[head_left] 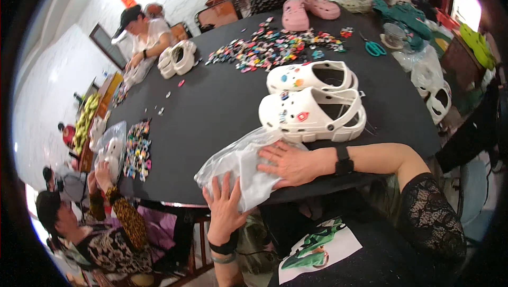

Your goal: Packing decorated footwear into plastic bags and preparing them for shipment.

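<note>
A clear plastic bag (241, 166) lies at the near edge of the black table (211, 107). My right hand (290, 163) lies flat on top of the bag, fingers spread. My left hand (225, 205) presses against the bag's lower end at the table edge. Just behind the bag stand two white clogs (312, 113) with small coloured charms stuck in them, side by side, toes to the left.
A heap of coloured charms (275, 47) covers the table's far middle. Pink clogs (307, 10) and teal scissors (374, 48) lie farther back. A person in a cap (143, 33) handles white clogs at the far left; another person (100, 223) at lower left holds a bag beside more charms (137, 149).
</note>
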Tool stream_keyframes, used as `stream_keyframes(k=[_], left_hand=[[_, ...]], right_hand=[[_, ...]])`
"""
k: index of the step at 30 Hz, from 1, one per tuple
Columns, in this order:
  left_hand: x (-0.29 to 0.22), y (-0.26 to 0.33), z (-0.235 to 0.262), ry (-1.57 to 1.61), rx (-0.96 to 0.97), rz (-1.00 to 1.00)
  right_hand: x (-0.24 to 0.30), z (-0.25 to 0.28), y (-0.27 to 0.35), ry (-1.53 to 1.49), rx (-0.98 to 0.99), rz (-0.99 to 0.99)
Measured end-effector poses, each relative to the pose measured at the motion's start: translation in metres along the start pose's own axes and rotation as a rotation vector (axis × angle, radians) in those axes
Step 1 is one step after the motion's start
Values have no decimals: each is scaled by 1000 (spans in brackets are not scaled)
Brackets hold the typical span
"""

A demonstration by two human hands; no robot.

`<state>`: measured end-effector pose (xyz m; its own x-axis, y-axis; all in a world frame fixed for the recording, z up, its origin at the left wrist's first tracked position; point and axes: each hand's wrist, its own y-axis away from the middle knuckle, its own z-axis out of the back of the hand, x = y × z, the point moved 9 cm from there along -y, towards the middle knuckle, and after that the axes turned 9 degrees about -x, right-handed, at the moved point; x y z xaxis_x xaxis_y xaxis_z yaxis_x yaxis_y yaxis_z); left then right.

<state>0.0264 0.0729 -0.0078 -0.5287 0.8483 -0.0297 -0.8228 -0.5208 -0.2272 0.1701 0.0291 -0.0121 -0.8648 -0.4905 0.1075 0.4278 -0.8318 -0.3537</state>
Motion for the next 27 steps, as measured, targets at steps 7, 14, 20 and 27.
stream_keyframes(k=[7, 14, 20, 27], left_hand=[[-6, 2, 11, 129, -158, 134], [-1, 31, 15, 1365, -307, 748], [-79, 15, 22, 1714, -283, 445], [-87, 3, -20, 2329, -272, 409]], right_hand=[[5, 17, -5, -645, -160, -205], [46, 52, -2, -1238, -401, -209], [53, 98, 6, -1228, -507, -264], [123, 150, 55, 344, -654, 115]])
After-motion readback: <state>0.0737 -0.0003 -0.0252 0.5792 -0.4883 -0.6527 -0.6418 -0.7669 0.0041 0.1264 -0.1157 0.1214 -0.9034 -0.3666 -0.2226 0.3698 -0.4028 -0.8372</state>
